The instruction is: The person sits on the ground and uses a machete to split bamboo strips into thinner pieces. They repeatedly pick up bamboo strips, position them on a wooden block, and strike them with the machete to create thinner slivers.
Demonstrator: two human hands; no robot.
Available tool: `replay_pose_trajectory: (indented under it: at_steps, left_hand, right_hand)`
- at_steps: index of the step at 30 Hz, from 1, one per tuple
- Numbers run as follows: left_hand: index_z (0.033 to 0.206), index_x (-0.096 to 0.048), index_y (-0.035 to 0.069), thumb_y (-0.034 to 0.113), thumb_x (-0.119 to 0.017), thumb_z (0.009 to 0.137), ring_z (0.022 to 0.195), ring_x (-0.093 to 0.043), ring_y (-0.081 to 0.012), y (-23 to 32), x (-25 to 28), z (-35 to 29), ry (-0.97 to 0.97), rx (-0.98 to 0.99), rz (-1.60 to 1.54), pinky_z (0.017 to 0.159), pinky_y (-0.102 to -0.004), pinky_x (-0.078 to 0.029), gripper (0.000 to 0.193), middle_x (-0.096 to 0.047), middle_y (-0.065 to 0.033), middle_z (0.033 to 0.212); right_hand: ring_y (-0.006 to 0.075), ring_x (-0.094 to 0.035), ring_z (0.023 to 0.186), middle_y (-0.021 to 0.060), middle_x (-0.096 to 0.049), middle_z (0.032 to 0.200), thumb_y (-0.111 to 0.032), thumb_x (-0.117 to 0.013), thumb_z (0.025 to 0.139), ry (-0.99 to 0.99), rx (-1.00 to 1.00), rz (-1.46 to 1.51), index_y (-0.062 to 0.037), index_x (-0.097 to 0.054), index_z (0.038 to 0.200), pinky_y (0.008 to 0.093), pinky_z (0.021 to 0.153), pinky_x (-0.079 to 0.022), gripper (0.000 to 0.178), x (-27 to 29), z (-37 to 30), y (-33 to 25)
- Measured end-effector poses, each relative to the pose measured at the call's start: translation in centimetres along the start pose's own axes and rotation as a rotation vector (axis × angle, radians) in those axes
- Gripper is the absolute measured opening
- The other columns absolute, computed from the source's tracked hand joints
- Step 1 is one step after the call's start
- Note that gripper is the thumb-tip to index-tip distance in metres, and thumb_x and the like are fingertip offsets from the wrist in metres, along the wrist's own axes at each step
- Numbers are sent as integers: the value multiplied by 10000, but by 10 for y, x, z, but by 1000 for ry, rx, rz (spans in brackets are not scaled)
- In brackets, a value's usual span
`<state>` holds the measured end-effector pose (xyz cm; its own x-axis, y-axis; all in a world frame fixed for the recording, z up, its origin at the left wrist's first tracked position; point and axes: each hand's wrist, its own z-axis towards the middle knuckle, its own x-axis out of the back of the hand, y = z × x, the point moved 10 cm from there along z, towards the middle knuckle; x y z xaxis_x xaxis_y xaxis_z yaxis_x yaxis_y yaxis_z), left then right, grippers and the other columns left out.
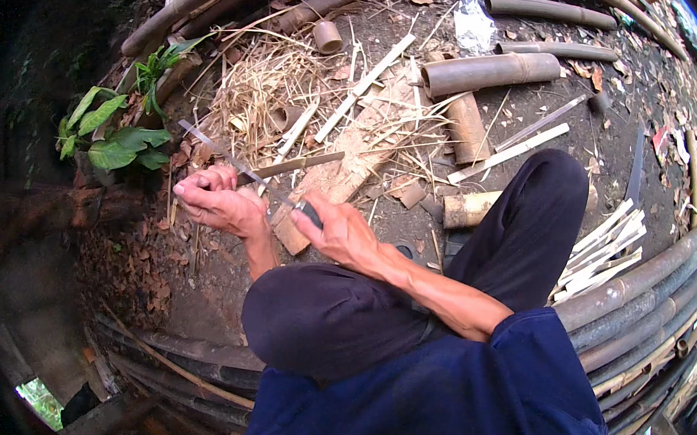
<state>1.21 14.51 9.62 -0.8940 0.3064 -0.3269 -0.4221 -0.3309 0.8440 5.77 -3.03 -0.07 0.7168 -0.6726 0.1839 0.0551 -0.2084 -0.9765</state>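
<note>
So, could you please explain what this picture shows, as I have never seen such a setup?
There is no machine here: these are a person's bare hands, seen by a camera worn on the head and looking down, whose wide lens bends straight edges. The right hand grips the dark handle of a long knife; the left hand holds a narrow bamboo strip. On the ground lie a wooden board, pale shavings, thick bamboo tubes and a pile of split sticks.

Plant left of knife
</note>
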Motion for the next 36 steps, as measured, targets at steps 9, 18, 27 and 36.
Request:
replay_pose_trajectory:
  at_steps: [9, 18, 27, 36]
  left_hand:
    - [709, -303, 107, 389, -384, 1039, 490, -278, -103, -2, 10, 8, -14, 45, 40, 456, -271, -285, 442, -286, 14, 581]
    - [775, -469, 92, 356, -474, 959, 647, -432, -125, -37, -3, 22, -113, 281, -356, 635, -259, -369, 322, -435, -12, 692]
    - [769, -508, 88, 283, -532, 941, 740, -437, -135, -32, -9, 4, -77, 248, -488, 750, -286, -360, 261, -479, -19, 754]
    - [755, -515, 91, 294, -532, 945, 741, -427, -142, -29, -22, 0, -140, 200, -524, 742, -292, -355, 279, -472, -14, 743]
  right_hand:
    - [409, -596, 544, 191, -620, 672, -372, -510, 974, -8, -106, -103, -52, -527, 1048, 488, 520, -479, 329, -12, -1, 53]
    - [438, -643, 816, 290, -642, 854, -443, -466, 969, 147, -329, -259, 16, -552, 999, 550, 727, -488, 467, 27, -6, 184]
    - [405, -584, 595, 203, -589, 647, -363, -525, 967, 87, -87, 59, -46, -548, 1113, 475, 594, -475, 350, -1, 5, 41]
    - [373, -661, 680, 250, -648, 718, -390, -467, 988, 161, -291, -123, 4, -530, 1021, 482, 510, -476, 400, 9, 7, 162]
